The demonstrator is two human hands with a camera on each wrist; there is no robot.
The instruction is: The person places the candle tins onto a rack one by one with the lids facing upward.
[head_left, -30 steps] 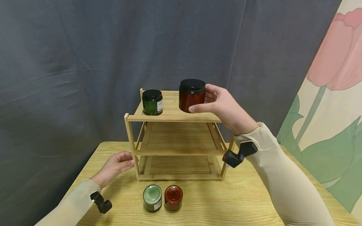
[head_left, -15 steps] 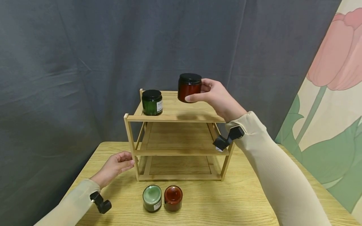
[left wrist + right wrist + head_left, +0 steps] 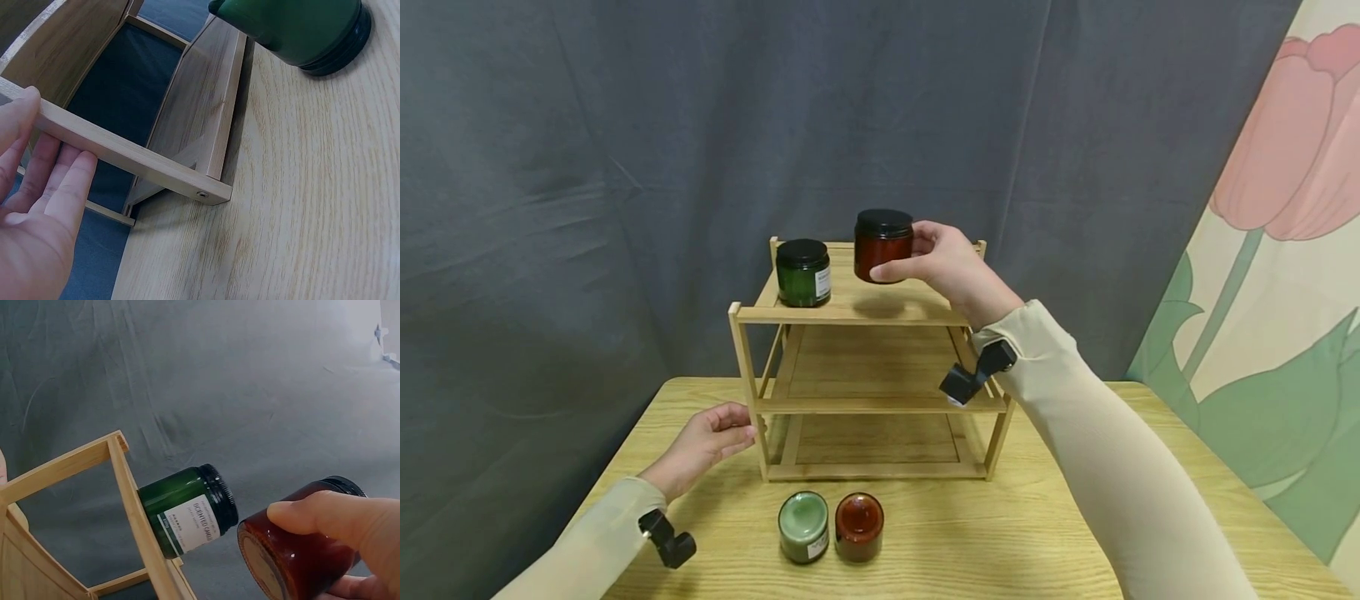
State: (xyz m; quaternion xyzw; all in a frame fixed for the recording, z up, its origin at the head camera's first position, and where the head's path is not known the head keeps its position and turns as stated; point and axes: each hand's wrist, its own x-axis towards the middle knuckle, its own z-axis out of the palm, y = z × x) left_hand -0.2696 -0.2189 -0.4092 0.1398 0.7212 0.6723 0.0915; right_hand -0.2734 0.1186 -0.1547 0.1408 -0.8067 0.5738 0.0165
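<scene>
My right hand (image 3: 951, 271) grips an amber candle jar (image 3: 880, 250) with a black lid, thumb across its near side. The jar is upright just above the top shelf, its shadow on the boards below. To its left on that shelf stands a green candle jar (image 3: 802, 275) with a black lid; its white label (image 3: 189, 525) shows in the right wrist view. My left hand (image 3: 711, 437) pinches the left front post (image 3: 134, 153) of the wooden shelf rack (image 3: 872, 406), thumb on one side and fingers on the other.
In front of the rack, a second green jar (image 3: 803, 521) and a second amber jar (image 3: 859, 525) stand bottom up, side by side on the wooden table (image 3: 1000, 533). A grey curtain (image 3: 625, 167) hangs behind, and a wall with painted tulips (image 3: 1262, 333) is at the right.
My right hand has carried the amber jar leftward and away over the top shelf, rising first, then lowering toward the boards. My left hand has stayed on the post.
</scene>
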